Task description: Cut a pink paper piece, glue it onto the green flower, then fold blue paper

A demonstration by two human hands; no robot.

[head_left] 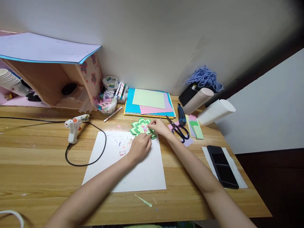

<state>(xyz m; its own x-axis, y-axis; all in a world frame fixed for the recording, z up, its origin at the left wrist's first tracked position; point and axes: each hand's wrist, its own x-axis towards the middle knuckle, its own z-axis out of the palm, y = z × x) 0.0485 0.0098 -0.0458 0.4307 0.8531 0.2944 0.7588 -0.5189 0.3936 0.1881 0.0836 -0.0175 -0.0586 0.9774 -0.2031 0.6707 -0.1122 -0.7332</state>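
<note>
Flower [140, 127] in layered light-and-dark green.

Paper flower [140, 126] straddles far edge of sheet [142, 177] on table [38, 164]. Glue gun [74, 128] left; scissors [176, 127] right, cutter [181, 114] just behind them. Paper stack [149, 99] behind flower. Phone [222, 166] farther right, on second sheet [234, 168].

Left hand [140, 146] curls at the paper flower's [137, 125] near edge; right hand [158, 126] bends in over its right side.
</note>
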